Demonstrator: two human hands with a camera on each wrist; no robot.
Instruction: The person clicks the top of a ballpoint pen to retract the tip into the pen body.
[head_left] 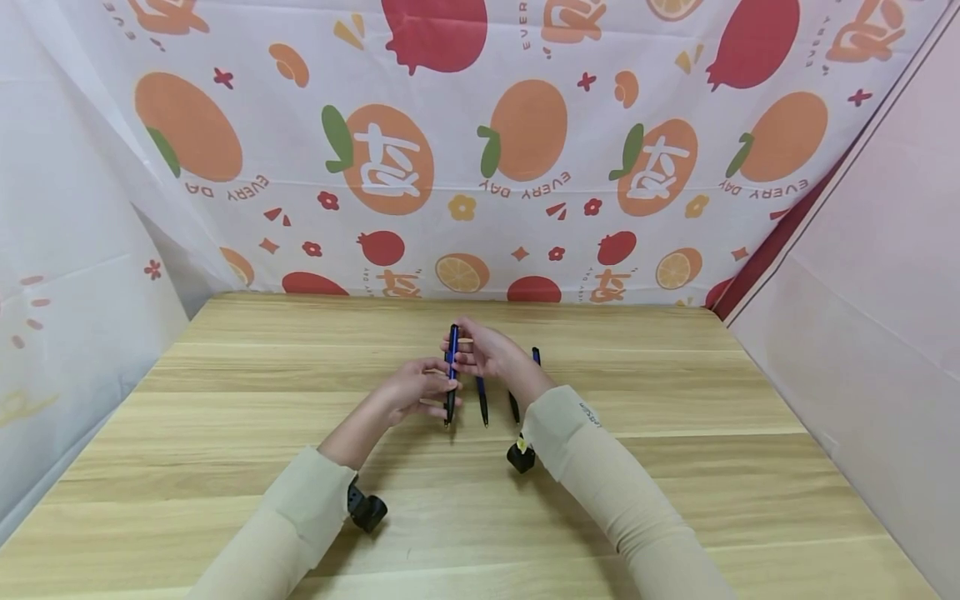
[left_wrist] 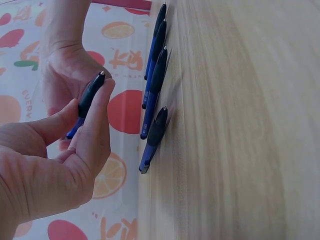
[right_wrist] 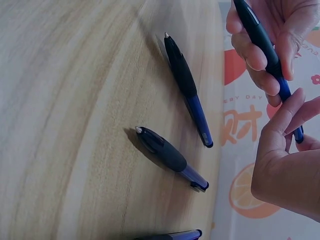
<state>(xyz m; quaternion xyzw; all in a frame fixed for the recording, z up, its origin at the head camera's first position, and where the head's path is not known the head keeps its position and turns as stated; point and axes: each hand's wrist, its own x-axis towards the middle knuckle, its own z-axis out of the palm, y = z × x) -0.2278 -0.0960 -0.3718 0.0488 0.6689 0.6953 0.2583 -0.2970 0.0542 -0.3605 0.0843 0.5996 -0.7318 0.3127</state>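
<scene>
A pen (head_left: pixel 453 354) is held above the table (head_left: pixel 660 467) between the left hand (head_left: pixel 411 390), in front, and the right hand (head_left: pixel 491 352), farther back. Four more pens (left_wrist: pixel 156 85) are laid in a row on the table, some seen to the right. The table is backed by a hanging cloth (head_left: pixel 457 133) and flanked by side screens (head_left: pixel 885 250).

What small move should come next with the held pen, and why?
Probably lower the held pen toward the table, beside the other pens: left hand and right hand hold it in the air, and those lie roughly side by side.
</scene>
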